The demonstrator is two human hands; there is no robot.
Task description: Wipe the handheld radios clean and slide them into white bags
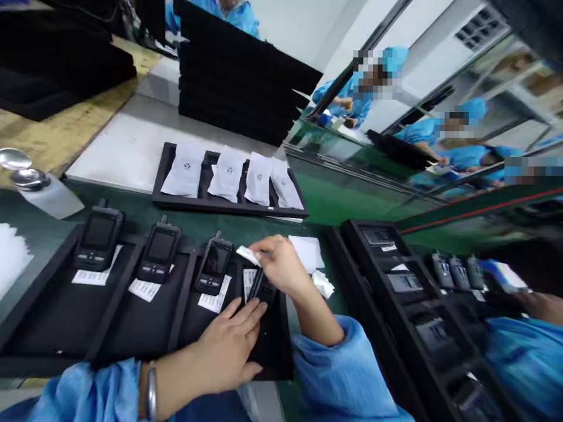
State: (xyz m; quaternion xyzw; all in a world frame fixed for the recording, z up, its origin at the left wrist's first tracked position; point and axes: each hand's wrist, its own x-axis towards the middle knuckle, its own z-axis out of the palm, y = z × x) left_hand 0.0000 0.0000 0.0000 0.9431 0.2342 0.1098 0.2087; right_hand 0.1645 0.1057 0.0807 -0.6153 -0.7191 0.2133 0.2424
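Left hand (231, 346) laid open, fingertips rested on fourth handset (266, 292), found at one o'clock from palm, seemingly tilted, over rightmost compartment (273, 349); white wipe (248, 255) pinched by right hand (284, 265) at handset's upper end, contact not discernible. Judged by layout, three handsets (162, 244) already set face-up over labels (144, 289), ten to twelve o'clock; fourth not yet laid so. Beyond, at twelve, four white pouches (259, 179) held in black tray (220, 205)
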